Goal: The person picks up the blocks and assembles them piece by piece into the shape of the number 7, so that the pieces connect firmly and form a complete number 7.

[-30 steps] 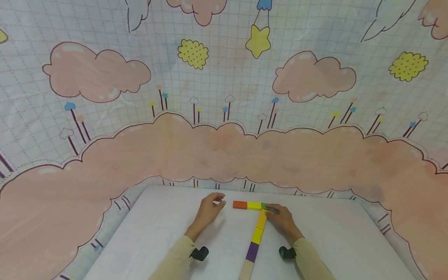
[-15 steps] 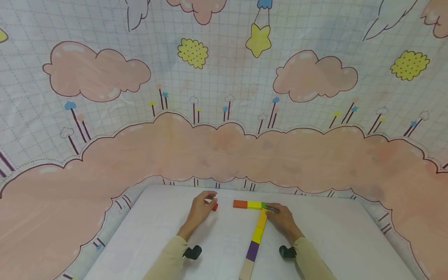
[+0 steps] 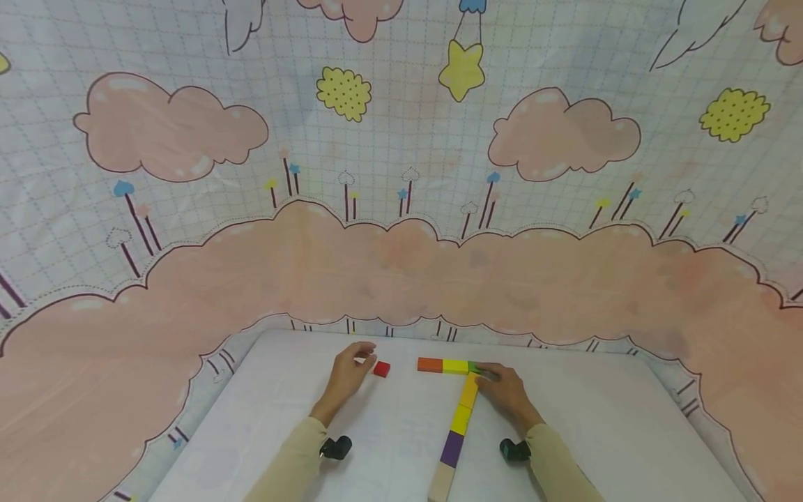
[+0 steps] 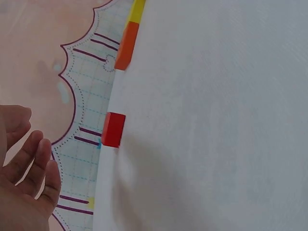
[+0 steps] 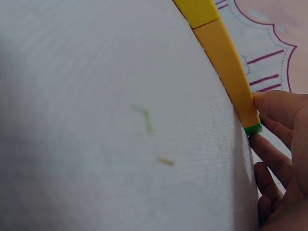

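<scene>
My left hand (image 3: 343,376) hovers just left of a small red block (image 3: 381,369), its fingers loosely bent and holding nothing. In the left wrist view the red block (image 4: 113,130) lies apart from the fingertips. My right hand (image 3: 507,392) pinches at the corner of the block figure. Its fingers are on a green block (image 3: 473,366), mostly covered, and the thumb touches the end of a yellow-orange block (image 3: 468,389). Left of the green block sit a yellow block (image 3: 455,367) and an orange-red block (image 3: 430,365), end to end.
Below the yellow-orange block, a slanting line continues with another yellow block (image 3: 461,421), a purple block (image 3: 452,449) and a beige block (image 3: 442,481). All lie on a white table (image 3: 596,425). Behind it hangs a cloud-patterned cloth (image 3: 401,272).
My left hand has let go of the red block and drawn back to the left, so the block now shows fully. The right hand stays at the corner.
</scene>
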{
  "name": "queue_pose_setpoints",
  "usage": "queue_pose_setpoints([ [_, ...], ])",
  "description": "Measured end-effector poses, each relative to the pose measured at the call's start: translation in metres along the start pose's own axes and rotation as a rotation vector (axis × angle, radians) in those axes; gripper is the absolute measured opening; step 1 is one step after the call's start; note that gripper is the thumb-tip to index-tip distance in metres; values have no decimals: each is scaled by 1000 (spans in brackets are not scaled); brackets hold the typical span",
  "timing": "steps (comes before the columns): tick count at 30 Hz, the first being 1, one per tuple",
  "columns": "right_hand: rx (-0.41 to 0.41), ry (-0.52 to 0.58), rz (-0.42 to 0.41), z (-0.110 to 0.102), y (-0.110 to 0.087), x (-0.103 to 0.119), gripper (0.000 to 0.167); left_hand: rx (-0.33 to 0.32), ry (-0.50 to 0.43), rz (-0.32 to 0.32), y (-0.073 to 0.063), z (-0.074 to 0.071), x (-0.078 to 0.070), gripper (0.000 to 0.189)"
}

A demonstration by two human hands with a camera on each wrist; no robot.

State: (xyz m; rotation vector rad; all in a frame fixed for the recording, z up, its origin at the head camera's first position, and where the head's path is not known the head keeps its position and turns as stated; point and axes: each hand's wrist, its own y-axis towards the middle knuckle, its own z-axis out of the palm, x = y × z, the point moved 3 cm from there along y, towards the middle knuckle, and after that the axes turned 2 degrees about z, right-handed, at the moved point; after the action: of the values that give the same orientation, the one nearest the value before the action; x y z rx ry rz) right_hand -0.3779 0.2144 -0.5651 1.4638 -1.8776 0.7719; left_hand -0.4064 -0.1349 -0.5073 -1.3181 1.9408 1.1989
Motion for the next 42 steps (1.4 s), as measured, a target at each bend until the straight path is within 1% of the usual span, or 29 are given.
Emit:
queue_pose_setpoints([
  [3,-2,-2,0,0,1,0,37,15,17,-23,0,2,7,23],
  [6,-5,-5,0,0,0,0,37,42,17,-61,-2,5,14,25],
  [10,-8,-15,-9,-1,0,1,37,80,14,-134,-5,8,23,28],
  [14,-14,-27,-33,-1,-1,2,37,87,9,-162,-8,9,29,28],
  [15,-17,-27,-38,-1,-2,3,36,87,12,-152,-8,9,30,28],
  [20,-25,-15,-41,-1,-4,4,36,101,19,-144,-8,10,33,29],
  [27,-18,-3,-34,1,-6,2,37,156,37,-174,-5,14,41,34],
  [33,-16,-3,-18,2,-2,-2,36,187,51,-166,-3,17,45,38],
  [42,-9,2,-6,1,-1,-1,36,224,93,-161,0,20,51,40],
])
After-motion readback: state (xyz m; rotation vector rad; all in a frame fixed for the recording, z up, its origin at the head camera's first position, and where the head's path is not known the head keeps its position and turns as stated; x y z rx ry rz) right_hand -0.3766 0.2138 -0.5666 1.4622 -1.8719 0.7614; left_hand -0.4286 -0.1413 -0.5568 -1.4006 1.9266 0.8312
